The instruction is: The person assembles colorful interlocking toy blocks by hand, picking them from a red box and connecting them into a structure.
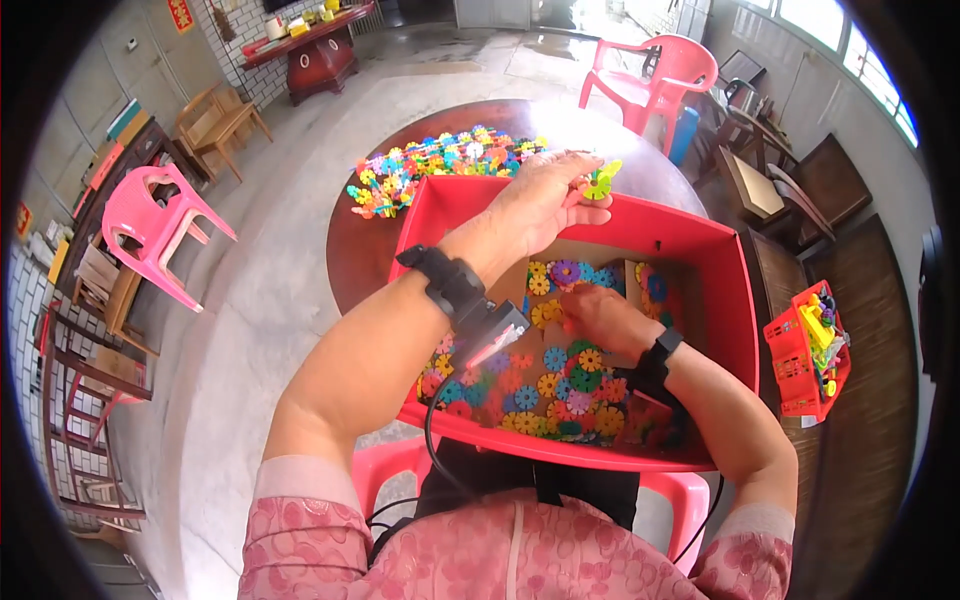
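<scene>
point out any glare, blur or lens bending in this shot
Head view: glare whitens the far side of the round table, and the upper-right windows look washed out; head view: fisheye bending bows the red box, and the corners go black; head view: some flower-shaped pieces inside look hazy.

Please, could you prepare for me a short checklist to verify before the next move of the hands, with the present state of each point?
1. Left hand has a hold on the yellow-green flower-shaped disc: ok, at the fingertips.
2. Right hand is clear of the red box: not ok, it is down inside.
3. Right hand has a disc gripped: cannot tell, its fingertips are obscured.
4. Loose discs remain in the box: ok, many colours.
5. Heap of discs lies on the round table: ok, beyond the box.
</scene>
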